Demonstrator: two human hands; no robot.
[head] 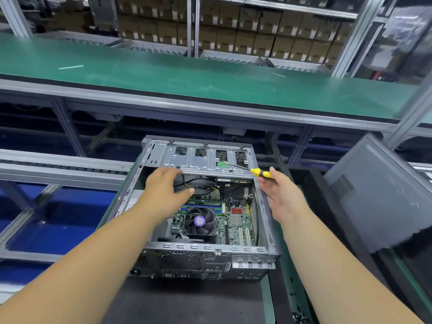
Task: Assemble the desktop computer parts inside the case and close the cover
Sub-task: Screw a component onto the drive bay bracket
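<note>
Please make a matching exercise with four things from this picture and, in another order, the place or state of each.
1. screwdriver
2. fan
3. left hand
4. grey cover

a. leans to the right of the case
b. held by the right hand
c. touches the drive bracket
d. sits on the motherboard

Pairs: 1-b, 2-d, 3-c, 4-a

Bare grey sheet-metal computer case (205, 251) with a dull sheen, stamped metal drive tray (198, 157), green glossy circuit board (236, 220), black plastic fan (198, 222), screwdriver (252, 170) with yellow plastic handle and shiny metal shaft, smooth matt green bench (163, 73), brown cardboard boxes (257, 26)
</note>
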